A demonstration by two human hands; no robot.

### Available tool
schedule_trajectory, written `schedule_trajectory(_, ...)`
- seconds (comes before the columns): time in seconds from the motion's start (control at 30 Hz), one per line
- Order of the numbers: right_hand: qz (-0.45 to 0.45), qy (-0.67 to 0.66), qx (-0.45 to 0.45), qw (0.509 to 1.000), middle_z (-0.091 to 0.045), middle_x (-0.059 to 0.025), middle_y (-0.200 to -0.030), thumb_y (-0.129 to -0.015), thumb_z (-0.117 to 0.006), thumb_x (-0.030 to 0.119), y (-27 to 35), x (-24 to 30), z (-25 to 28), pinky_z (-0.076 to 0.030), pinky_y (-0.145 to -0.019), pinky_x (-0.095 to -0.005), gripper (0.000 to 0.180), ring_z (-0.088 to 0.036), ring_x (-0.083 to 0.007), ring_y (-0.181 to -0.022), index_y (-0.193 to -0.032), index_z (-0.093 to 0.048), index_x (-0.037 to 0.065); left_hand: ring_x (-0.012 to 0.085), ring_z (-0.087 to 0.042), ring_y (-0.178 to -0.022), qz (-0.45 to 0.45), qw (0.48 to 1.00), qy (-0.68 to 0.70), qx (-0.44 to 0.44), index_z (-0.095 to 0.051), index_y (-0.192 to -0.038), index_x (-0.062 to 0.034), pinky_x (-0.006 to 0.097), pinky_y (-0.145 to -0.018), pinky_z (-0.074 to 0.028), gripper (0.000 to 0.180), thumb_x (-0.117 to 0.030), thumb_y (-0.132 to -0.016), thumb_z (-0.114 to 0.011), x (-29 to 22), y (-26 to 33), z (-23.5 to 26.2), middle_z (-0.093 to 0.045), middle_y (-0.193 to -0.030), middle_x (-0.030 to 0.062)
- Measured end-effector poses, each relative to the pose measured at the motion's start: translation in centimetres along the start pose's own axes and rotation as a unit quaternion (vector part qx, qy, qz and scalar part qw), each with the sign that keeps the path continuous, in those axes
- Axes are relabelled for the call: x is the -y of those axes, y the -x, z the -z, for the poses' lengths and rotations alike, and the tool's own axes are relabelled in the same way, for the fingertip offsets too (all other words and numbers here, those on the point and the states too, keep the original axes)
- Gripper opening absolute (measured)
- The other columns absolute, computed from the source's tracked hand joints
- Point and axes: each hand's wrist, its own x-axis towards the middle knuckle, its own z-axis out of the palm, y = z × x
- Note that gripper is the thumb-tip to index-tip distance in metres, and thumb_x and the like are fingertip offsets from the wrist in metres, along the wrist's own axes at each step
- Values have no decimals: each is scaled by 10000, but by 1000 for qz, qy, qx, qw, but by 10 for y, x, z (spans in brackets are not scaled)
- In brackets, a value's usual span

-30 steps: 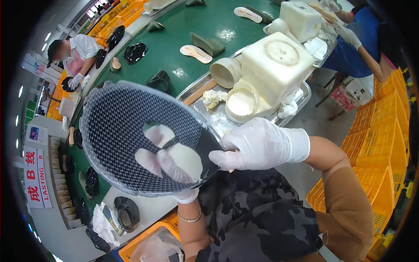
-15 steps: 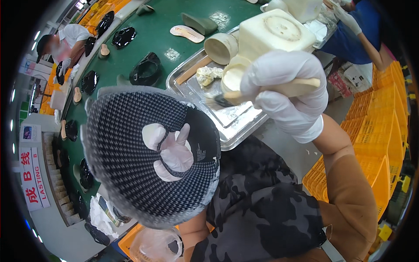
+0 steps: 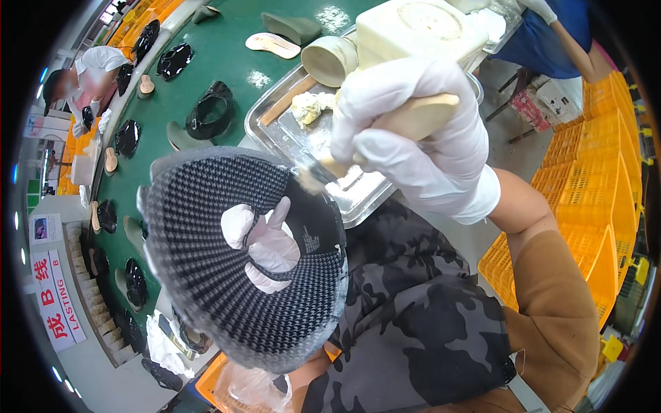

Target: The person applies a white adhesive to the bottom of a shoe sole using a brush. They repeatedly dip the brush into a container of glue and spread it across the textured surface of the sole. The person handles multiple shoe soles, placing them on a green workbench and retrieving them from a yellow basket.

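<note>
My left hand (image 3: 274, 249), in a white glove, grips what looks like a shoe upper (image 3: 206, 275) with a black-and-white houndstooth lining. Its fingers show through the openings in the middle, and the upper hides the rest of the hand. My right hand (image 3: 420, 141), also gloved in white, is closed round the wooden handle of a brush (image 3: 420, 115). The blurred bristles are at the upper's black patch near its upper right edge; whether they touch it I cannot tell. Behind the right hand lies a metal tray (image 3: 368, 208) with a crumpled whitish lump (image 3: 310, 108).
A cream container (image 3: 413, 41) and a tipped cup (image 3: 329, 60) sit on the tray. Black shoe uppers (image 3: 210, 110) and shoe-shaped insoles (image 3: 273, 45) lie on the green table (image 3: 234, 48). Orange crates (image 3: 575, 206) stand at right. Co-workers (image 3: 100, 65) are at far left and upper right.
My right hand has moved left with the brush, from over the tray and cup to the upper's edge. The upper has shifted slightly. The view has shifted a little too.
</note>
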Motion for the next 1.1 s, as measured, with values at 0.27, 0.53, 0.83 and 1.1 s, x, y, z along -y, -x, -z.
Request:
schedule_trajectory(0.27, 88, 144, 48, 984, -543, -40, -698, -788, -660, 114, 12, -20, 5, -431, -529, -272, 222, -568, -191, -592, -936, -503, 64, 147, -511, -765, 1, 1000, 2, 15, -422, -1162, -68, 360, -776, -481, 342, -268, -901, -513, 7, -1, -6, -548, -919, 32)
schedule_trajectory(0.53, 17, 37, 21, 999, -557, -78, -783, -815, -613, 50, 18, -12, 4, -447, -646, -260, 201, -559, -153, -737, -955, -472, 20, 141, -508, -749, 36, 999, 3, 27, -437, -1149, -66, 342, -740, -487, 338, -282, -900, -514, 10, 7, -1, -547, -909, 28)
schedule_trajectory(0.83, -261, -210, -102, 937, -593, -138, -808, -862, -555, 120, 37, 20, 9, -486, -428, -181, 191, -622, -162, -709, -972, -434, 23, 134, -505, -731, 68, 997, 8, 42, -454, -1133, -64, 323, -699, -494, 336, -298, -899, -514, 19, 22, -1, -545, -898, 25)
schedule_trajectory(1.1, -220, -148, -80, 961, -534, 4, -719, -823, -625, 58, 46, -1, -9, -414, -491, -177, 159, -525, -38, -567, -915, -497, 38, 128, -502, -715, 14, 1000, -14, 7, -470, -1120, -63, 305, -663, -501, 337, -312, -898, -515, -10, 2, 2, -543, -888, 22)
